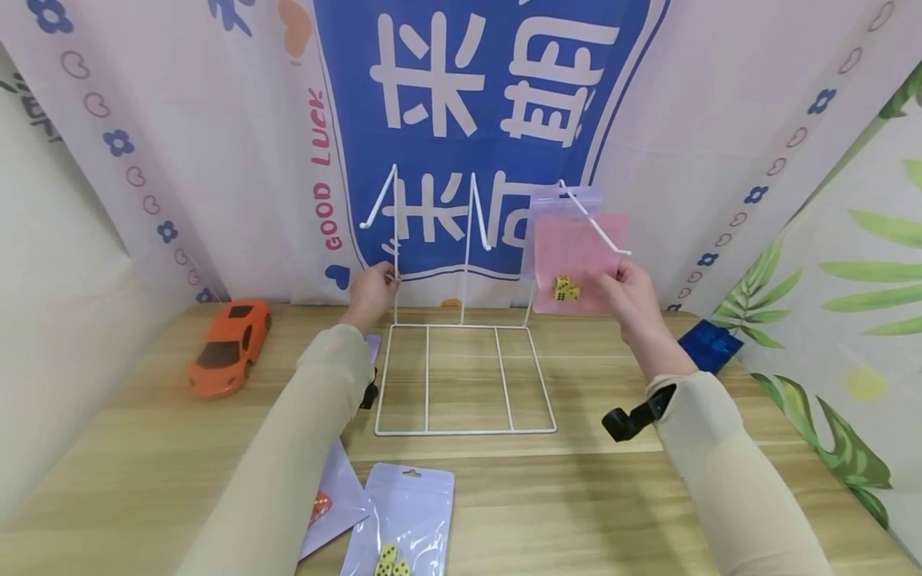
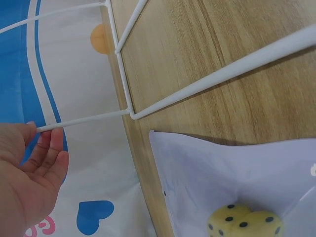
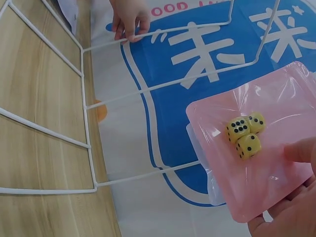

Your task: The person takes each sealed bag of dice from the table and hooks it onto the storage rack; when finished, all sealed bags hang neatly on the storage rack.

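A white wire rack (image 1: 466,433) with three hooks stands on the wooden table. My left hand (image 1: 373,292) pinches the rack's left upright wire (image 2: 84,119) between thumb and fingers. At the right hook (image 1: 598,228), my right hand (image 1: 632,296) grips the right edge of a pink pouch (image 3: 276,106), thumb on its front. Three yellow dice (image 3: 246,132) show in that pouch. Behind it is a lavender pouch (image 1: 529,228), mostly covered, its top at the hook. In the head view the hook's arm crosses in front of the pink pouch. The left and middle hooks are bare.
An orange toy car (image 1: 229,348) stands at the table's back left. Lavender pouches lie at the front, one with yellow dice (image 1: 389,564), another with something red (image 1: 321,506). Behind my right forearm is a shiny blue packet (image 1: 709,346). A printed cloth (image 1: 238,160) hangs behind the rack.
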`<action>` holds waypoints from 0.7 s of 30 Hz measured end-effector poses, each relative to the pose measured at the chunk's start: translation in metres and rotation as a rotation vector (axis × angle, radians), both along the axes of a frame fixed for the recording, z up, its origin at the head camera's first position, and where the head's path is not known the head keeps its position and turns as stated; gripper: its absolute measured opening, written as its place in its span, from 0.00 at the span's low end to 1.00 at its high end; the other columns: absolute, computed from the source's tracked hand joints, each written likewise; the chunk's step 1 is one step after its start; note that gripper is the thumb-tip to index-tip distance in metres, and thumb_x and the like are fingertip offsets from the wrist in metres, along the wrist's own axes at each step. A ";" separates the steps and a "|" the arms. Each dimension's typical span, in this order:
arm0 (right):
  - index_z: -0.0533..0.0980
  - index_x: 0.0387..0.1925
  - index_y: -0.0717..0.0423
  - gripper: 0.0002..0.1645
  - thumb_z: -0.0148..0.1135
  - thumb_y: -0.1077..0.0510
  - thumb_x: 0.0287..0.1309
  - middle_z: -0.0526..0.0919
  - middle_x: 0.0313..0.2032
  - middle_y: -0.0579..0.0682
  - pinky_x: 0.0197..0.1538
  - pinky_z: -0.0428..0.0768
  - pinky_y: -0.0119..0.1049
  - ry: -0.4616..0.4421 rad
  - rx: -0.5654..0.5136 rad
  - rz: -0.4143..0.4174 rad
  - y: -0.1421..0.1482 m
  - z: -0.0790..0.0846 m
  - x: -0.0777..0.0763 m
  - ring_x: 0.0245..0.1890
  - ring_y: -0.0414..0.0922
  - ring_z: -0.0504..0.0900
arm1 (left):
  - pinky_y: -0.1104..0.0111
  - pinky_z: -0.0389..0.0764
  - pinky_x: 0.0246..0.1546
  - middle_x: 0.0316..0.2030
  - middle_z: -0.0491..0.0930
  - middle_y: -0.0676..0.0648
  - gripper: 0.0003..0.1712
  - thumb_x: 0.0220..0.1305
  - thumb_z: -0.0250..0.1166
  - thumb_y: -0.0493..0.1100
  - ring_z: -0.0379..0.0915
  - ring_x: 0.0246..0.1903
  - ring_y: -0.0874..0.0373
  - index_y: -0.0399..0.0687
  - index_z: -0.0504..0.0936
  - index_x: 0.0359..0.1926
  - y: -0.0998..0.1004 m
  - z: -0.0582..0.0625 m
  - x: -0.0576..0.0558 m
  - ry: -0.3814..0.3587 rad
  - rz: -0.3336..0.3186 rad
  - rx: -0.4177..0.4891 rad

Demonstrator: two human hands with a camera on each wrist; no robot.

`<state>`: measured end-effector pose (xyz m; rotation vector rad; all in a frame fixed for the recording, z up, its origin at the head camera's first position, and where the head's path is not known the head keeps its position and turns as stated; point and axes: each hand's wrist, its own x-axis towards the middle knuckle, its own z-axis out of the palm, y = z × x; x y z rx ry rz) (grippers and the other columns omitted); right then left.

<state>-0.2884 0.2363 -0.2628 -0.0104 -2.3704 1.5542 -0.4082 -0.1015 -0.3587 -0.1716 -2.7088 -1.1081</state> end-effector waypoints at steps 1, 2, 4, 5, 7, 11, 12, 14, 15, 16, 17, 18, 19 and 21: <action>0.69 0.42 0.71 0.16 0.51 0.61 0.58 0.73 0.37 0.54 0.37 0.72 0.27 -0.002 0.006 -0.007 0.000 0.000 -0.003 0.35 0.40 0.71 | 0.60 0.76 0.40 0.39 0.78 0.37 0.07 0.64 0.53 0.35 0.74 0.39 0.46 0.36 0.75 0.40 0.000 0.000 0.001 0.000 -0.002 -0.001; 0.69 0.41 0.71 0.15 0.51 0.61 0.58 0.72 0.35 0.53 0.37 0.72 0.27 0.000 0.004 -0.013 0.000 0.001 -0.006 0.34 0.40 0.70 | 0.60 0.76 0.40 0.39 0.78 0.37 0.07 0.64 0.54 0.35 0.74 0.39 0.46 0.36 0.75 0.40 0.001 0.001 0.001 -0.002 -0.002 0.000; 0.70 0.40 0.70 0.14 0.51 0.61 0.57 0.72 0.33 0.52 0.35 0.72 0.28 -0.010 0.007 -0.024 0.000 0.001 -0.011 0.32 0.39 0.70 | 0.60 0.76 0.41 0.39 0.78 0.37 0.07 0.64 0.54 0.34 0.74 0.39 0.46 0.36 0.75 0.40 0.001 0.002 0.002 -0.003 -0.004 0.001; 0.70 0.40 0.70 0.14 0.51 0.61 0.57 0.71 0.32 0.51 0.34 0.72 0.28 -0.014 0.008 -0.029 -0.001 0.002 -0.014 0.31 0.39 0.69 | 0.60 0.76 0.41 0.39 0.78 0.37 0.07 0.64 0.54 0.34 0.74 0.39 0.46 0.36 0.75 0.40 0.002 0.003 0.002 -0.005 -0.003 0.002; 0.71 0.39 0.70 0.14 0.51 0.61 0.56 0.71 0.30 0.51 0.32 0.72 0.28 -0.020 0.002 -0.043 -0.001 0.002 -0.020 0.29 0.39 0.69 | 0.60 0.76 0.41 0.39 0.78 0.37 0.07 0.64 0.54 0.34 0.74 0.39 0.46 0.36 0.75 0.40 0.002 0.003 0.003 -0.006 -0.004 0.001; 0.72 0.37 0.68 0.12 0.51 0.63 0.53 0.70 0.27 0.50 0.27 0.70 0.26 -0.030 -0.028 -0.091 -0.004 0.001 -0.030 0.26 0.39 0.67 | 0.61 0.77 0.40 0.40 0.78 0.38 0.07 0.64 0.53 0.35 0.74 0.38 0.47 0.37 0.75 0.40 0.001 0.001 0.002 -0.016 -0.003 -0.005; 0.72 0.36 0.67 0.10 0.51 0.64 0.52 0.69 0.27 0.49 0.26 0.70 0.25 -0.033 -0.037 -0.100 -0.004 0.000 -0.032 0.25 0.39 0.67 | 0.61 0.76 0.40 0.40 0.78 0.39 0.07 0.64 0.53 0.35 0.74 0.38 0.47 0.37 0.75 0.40 0.001 0.001 0.002 -0.017 -0.001 -0.006; 0.72 0.35 0.67 0.09 0.51 0.65 0.51 0.68 0.26 0.49 0.24 0.69 0.25 -0.040 -0.061 -0.115 -0.006 -0.001 -0.035 0.24 0.39 0.66 | 0.61 0.77 0.39 0.39 0.78 0.39 0.07 0.64 0.54 0.36 0.73 0.38 0.48 0.37 0.75 0.40 0.001 0.000 0.002 -0.020 0.001 -0.007; 0.71 0.33 0.66 0.07 0.51 0.66 0.51 0.67 0.25 0.49 0.23 0.68 0.25 -0.043 -0.062 -0.123 -0.006 -0.002 -0.037 0.24 0.39 0.66 | 0.61 0.77 0.39 0.39 0.78 0.39 0.07 0.65 0.53 0.36 0.74 0.38 0.48 0.37 0.75 0.40 0.001 0.000 0.002 -0.018 0.001 -0.007; 0.71 0.33 0.65 0.06 0.51 0.66 0.52 0.67 0.25 0.49 0.23 0.68 0.25 -0.045 -0.063 -0.129 -0.006 -0.002 -0.038 0.24 0.39 0.66 | 0.61 0.77 0.39 0.39 0.78 0.39 0.07 0.65 0.53 0.35 0.74 0.38 0.48 0.37 0.75 0.40 0.001 0.000 0.002 -0.016 -0.001 -0.004; 0.71 0.31 0.64 0.05 0.51 0.66 0.52 0.67 0.24 0.48 0.23 0.68 0.25 -0.046 -0.065 -0.133 -0.006 -0.002 -0.039 0.23 0.39 0.65 | 0.61 0.77 0.39 0.39 0.78 0.39 0.07 0.64 0.54 0.35 0.74 0.38 0.48 0.37 0.75 0.41 0.001 0.000 0.002 -0.013 -0.001 0.000; 0.70 0.30 0.64 0.03 0.52 0.66 0.52 0.66 0.24 0.48 0.23 0.67 0.25 -0.045 -0.065 -0.135 -0.007 -0.002 -0.040 0.23 0.39 0.65 | 0.61 0.77 0.39 0.39 0.78 0.39 0.07 0.64 0.54 0.35 0.74 0.38 0.48 0.37 0.75 0.40 0.001 0.000 0.002 -0.010 -0.001 0.004; 0.70 0.29 0.62 0.02 0.52 0.65 0.53 0.66 0.24 0.48 0.23 0.67 0.25 -0.050 -0.066 -0.138 -0.006 -0.002 -0.042 0.23 0.39 0.64 | 0.62 0.77 0.39 0.39 0.78 0.39 0.07 0.64 0.54 0.35 0.74 0.38 0.48 0.37 0.75 0.41 0.001 0.001 0.002 -0.007 -0.003 0.007; 0.68 0.27 0.60 0.02 0.52 0.65 0.53 0.65 0.24 0.48 0.22 0.66 0.25 -0.056 -0.055 -0.141 -0.007 -0.001 -0.043 0.22 0.38 0.64 | 0.62 0.77 0.39 0.39 0.78 0.39 0.07 0.64 0.53 0.34 0.74 0.38 0.48 0.36 0.75 0.41 0.001 0.001 0.003 -0.003 -0.001 0.013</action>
